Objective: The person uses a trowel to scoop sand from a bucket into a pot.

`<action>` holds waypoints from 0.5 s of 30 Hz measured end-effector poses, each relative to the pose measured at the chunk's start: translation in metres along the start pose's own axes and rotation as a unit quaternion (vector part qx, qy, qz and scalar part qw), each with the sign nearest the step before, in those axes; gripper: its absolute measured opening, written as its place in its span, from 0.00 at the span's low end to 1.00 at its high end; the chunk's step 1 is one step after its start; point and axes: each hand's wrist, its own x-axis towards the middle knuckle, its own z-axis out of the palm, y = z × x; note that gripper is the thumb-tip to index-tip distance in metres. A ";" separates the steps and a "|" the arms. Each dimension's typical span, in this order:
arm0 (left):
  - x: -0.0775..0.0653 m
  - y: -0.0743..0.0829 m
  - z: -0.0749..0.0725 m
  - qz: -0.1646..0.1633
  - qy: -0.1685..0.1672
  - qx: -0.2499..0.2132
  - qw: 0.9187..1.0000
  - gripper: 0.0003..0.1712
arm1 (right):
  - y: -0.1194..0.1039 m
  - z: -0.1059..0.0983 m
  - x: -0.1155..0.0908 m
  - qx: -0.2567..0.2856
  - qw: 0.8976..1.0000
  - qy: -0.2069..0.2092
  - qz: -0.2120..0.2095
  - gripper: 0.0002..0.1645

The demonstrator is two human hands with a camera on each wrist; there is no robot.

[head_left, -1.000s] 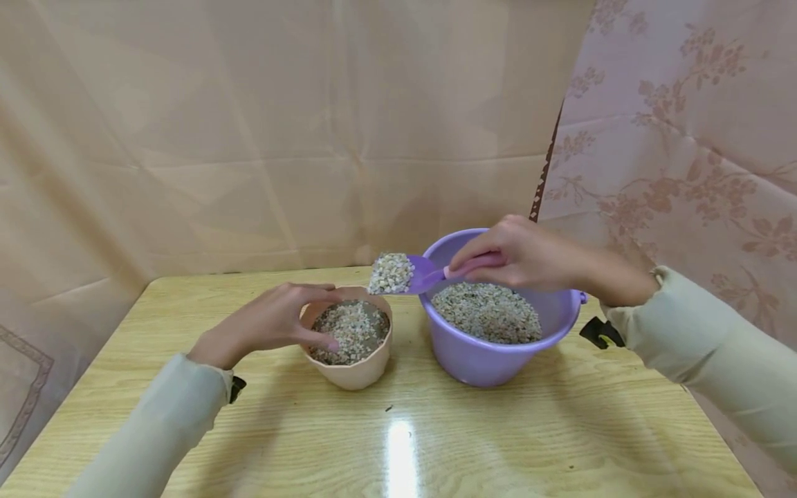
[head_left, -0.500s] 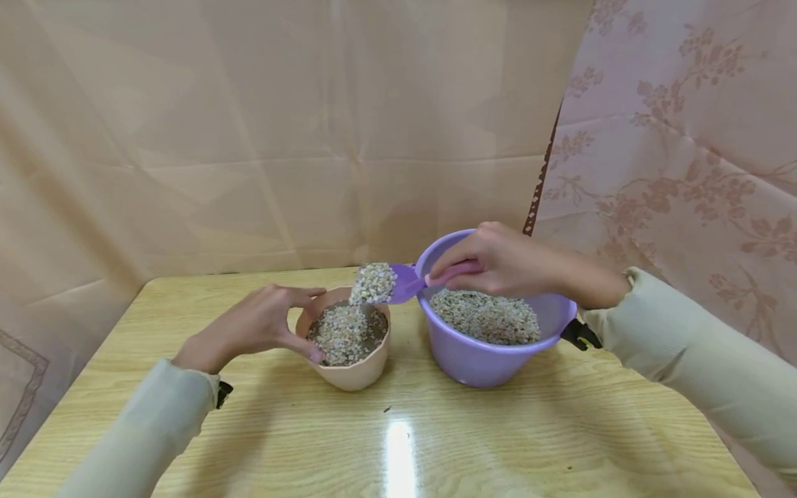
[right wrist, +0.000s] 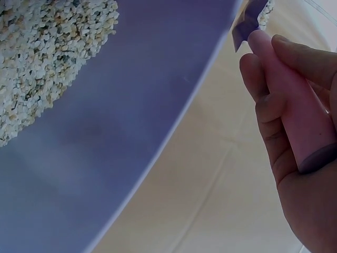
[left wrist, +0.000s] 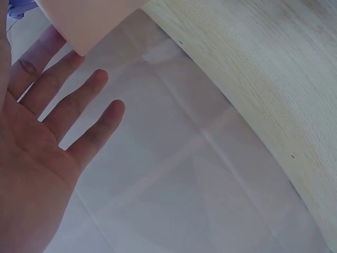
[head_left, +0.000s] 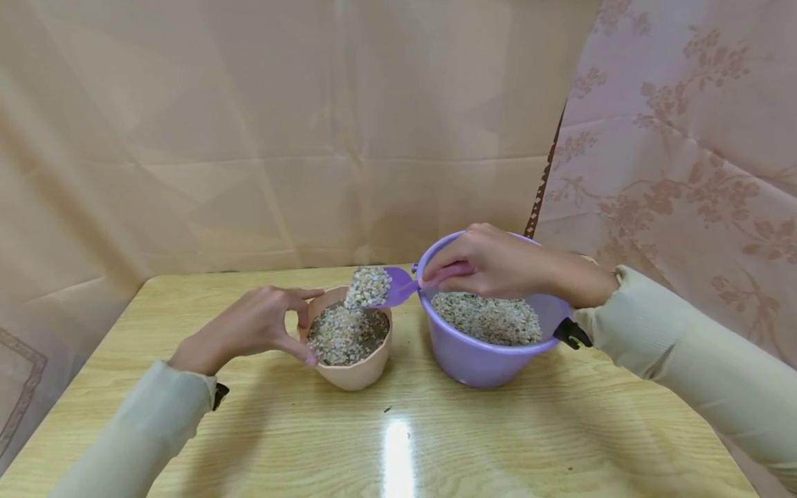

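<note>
My right hand (head_left: 498, 263) grips the pink handle of a small purple hand shovel (head_left: 398, 286) over the left rim of a purple bucket (head_left: 473, 363). Pale gravel (head_left: 369, 287) is heaped on its blade, above the back of a peach flower pot (head_left: 356, 377). Inside the pot lies more gravel (head_left: 342, 339), and gravel (head_left: 488, 319) also fills part of the bucket. At the pot's left side is my left hand (head_left: 252, 325), thumb at the near rim. The left wrist view shows its fingers (left wrist: 87, 97) fairly straight, two fingertips meeting the pot's wall (left wrist: 89, 23).
Both containers stand on a wooden table (head_left: 299, 443). Behind it hangs a beige curtain (head_left: 261, 138), with a flowered curtain (head_left: 697, 173) at the right. A dark speck (head_left: 387, 409) lies before the pot. Black straps (head_left: 573, 333) show at the cuffs.
The loaded shovel has moved left and slightly down, from between the containers to above the pot. My left thumb has drawn back from over the pot's gravel to its near rim.
</note>
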 end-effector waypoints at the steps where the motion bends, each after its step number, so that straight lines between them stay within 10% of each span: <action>1: 0.000 0.000 0.000 0.001 0.001 0.000 1.000 0.26 | 0.000 0.000 0.001 -0.002 1.000 -0.001 -0.003 0.10; 15: 0.000 0.000 0.005 0.009 0.012 0.014 1.000 0.27 | -0.006 0.006 0.021 -0.024 0.999 -0.035 -0.021 0.09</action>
